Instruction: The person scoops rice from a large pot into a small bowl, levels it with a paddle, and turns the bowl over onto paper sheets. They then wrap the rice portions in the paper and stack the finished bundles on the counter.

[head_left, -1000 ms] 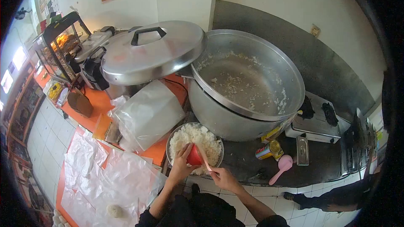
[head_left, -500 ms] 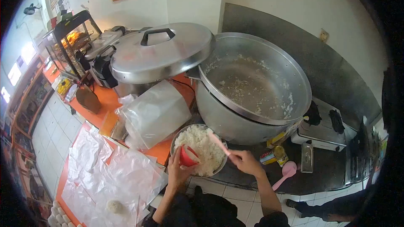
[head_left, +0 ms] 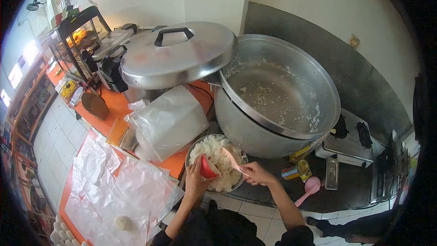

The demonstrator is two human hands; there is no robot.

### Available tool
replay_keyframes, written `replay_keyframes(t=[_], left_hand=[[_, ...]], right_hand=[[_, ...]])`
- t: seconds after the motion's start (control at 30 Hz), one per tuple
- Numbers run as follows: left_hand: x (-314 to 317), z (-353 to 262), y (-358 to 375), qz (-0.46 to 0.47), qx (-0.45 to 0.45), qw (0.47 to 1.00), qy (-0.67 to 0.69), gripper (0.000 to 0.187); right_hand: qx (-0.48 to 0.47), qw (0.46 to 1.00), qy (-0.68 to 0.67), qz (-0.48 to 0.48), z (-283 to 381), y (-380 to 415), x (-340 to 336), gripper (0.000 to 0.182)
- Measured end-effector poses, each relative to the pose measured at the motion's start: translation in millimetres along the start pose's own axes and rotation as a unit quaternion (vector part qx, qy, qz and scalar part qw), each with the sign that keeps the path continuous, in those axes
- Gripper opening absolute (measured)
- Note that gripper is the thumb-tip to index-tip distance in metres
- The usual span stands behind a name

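The left hand (head_left: 194,176) clasped a rounded red cup (head_left: 208,170), mouth rightward; the right hand (head_left: 257,174) gripped a flat pink paddle (head_left: 232,160) (blade slanting forward-left); beneath them, grainy white rice (head_left: 213,146) filled a round metal bowl (head_left: 188,154).

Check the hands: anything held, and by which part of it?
Left hand: a red cup, held around its outer side. Right hand: a pink paddle, held by its handle.

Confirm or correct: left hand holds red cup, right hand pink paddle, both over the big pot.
Wrong place: head view shows left hand holding the red cup, right hand the pink paddle, both over the rice bowl, not the big pot.
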State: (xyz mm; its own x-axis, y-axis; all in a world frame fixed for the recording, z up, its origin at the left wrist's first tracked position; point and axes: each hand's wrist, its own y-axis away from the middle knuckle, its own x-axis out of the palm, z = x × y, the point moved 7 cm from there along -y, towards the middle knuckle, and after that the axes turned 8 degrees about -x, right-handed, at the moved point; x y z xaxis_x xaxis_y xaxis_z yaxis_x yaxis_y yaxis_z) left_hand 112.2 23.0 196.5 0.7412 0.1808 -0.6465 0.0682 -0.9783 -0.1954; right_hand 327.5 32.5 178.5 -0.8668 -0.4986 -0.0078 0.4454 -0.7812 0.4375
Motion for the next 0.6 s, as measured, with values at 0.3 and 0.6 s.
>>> replay_keyframes(t=[0.3,0.6], left_hand=[[5.4,0.7,-6.4,0.054,0.004,0.999,-0.010,0.096],[1.1,11.2,-7.3,0.084,0.038,0.996,-0.005,0.098]], right_hand=[[-0.003,0.997,-0.038,0.069,-7.8,-5.4,17.8,0.030],[-0.194,0.942,0.263,0.073,14.0,7.9,61.3,0.024]])
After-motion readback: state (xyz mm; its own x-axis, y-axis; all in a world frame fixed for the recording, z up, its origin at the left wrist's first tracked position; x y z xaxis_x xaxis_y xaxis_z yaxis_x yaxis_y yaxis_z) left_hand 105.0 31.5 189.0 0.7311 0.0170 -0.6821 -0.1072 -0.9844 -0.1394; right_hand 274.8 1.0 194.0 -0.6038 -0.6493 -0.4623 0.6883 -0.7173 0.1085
